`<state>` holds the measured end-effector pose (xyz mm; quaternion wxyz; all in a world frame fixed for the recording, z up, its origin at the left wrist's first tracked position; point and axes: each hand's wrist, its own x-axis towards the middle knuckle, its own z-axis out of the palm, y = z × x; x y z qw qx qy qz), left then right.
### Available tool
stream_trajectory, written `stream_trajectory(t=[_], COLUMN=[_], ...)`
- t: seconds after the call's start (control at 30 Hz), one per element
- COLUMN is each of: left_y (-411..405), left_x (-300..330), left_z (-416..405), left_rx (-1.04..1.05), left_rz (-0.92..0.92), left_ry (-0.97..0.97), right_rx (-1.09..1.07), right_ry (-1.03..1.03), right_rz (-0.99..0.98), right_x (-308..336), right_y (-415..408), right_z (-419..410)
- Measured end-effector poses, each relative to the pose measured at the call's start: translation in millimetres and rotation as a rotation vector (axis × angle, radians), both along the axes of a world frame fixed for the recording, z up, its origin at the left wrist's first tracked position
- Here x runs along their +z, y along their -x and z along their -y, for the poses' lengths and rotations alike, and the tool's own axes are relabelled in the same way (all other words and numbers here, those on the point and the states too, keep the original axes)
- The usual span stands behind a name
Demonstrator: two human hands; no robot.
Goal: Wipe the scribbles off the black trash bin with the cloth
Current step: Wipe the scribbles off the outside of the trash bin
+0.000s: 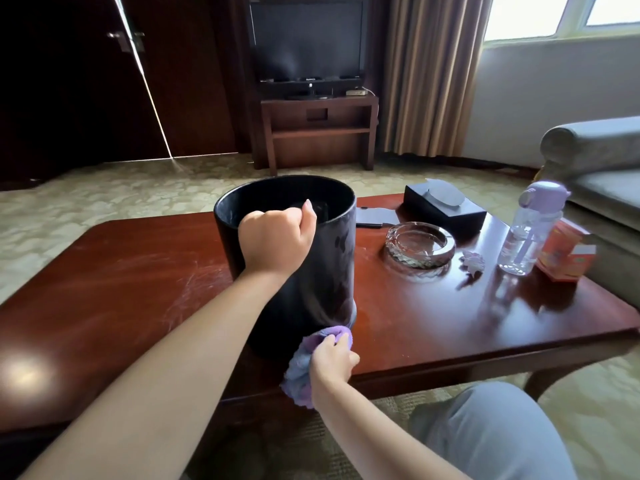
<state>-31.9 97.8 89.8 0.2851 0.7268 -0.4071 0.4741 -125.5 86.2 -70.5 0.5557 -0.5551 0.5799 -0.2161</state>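
1. Standing upright on the dark red wooden worktop [450, 317], the black trash bin [322, 271] sits near the front edge, left of the middle, its open mouth facing up.
2. The left hand [275, 242] hooks over the near rim of the bin, fingers curled inside and the thumb raised; this grip holds the bin.
3. The right hand [334, 358] bunches a purple cloth [304, 365] in a closed grip and presses its upper end against the bin's lower front wall, just above the worktop.
4. No scribbles can be made out on the glossy black wall; only pale reflections show.
5. Right of the bin lies a glass ashtray [420, 247], with a black tissue box [445, 206] behind it and a flat dark item [375, 216] between bin and box.
6. Further right stand a clear bottle with a lilac cap [530, 230] and an orange box [564, 254], near a small crumpled scrap [472, 261].
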Motion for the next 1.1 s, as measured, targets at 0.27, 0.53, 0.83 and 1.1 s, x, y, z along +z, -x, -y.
stream_trajectory(t=[0.27,0.53,0.83,1.1], left_y=[-4.2,-7.3,-6.3,-5.1], left_x=[-0.9,-1.0,0.4,1.0], left_z=[-4.2,-9.2,-12.2,-12.7], left_rx=[-0.110,-0.144,-0.172,-0.173], left_rz=[-0.013,0.010,0.008,-0.001], left_ry=[-0.016,-0.014,-0.018,-0.032], right_rx=[0.087,0.018,-0.357,-0.242], right_ry=[-0.001,0.500,0.638,0.500], right_rz=[0.051,0.689,0.495,0.611], right_x=[3.3,118.1,76.0,82.6], right_y=[-2.4,-10.7,-33.0,-27.9], right_z=[65.7,59.4,37.4,27.9])
